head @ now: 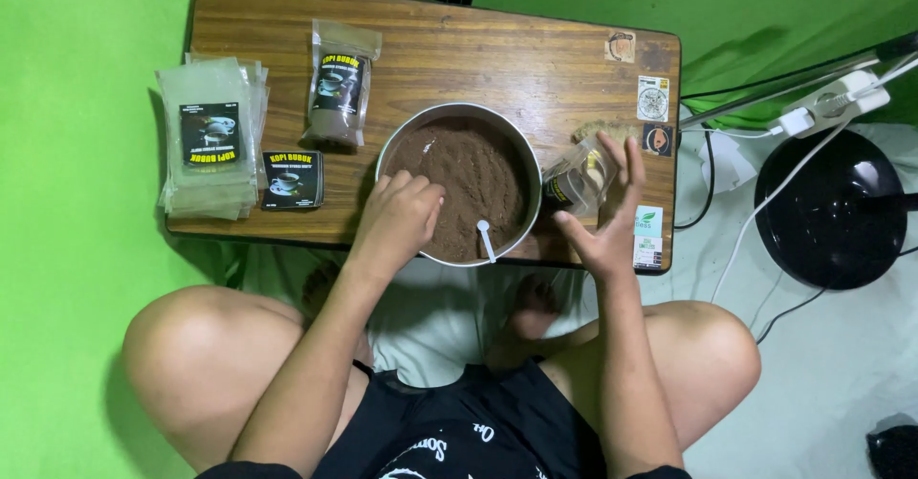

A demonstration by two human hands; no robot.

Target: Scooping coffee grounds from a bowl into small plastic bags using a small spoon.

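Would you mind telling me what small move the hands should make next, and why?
Probably bring the clear pouch over the bowl's rim. The right hand holds it open-fingered beside the bowl of brown powder, while the left hand rests in the powder near the white spoon.

Light: bright, even, from overhead | Shadows: soft, short, under the desk (535, 58) front edge and beside the pouches | Glare: faint sheen on the metal bowl (524, 213) rim and the black disc (841, 211) | Focus: sharp throughout, no motion blur | Distortion: slight wide-angle bowing at edges | Colour: strong green cast from backdrop
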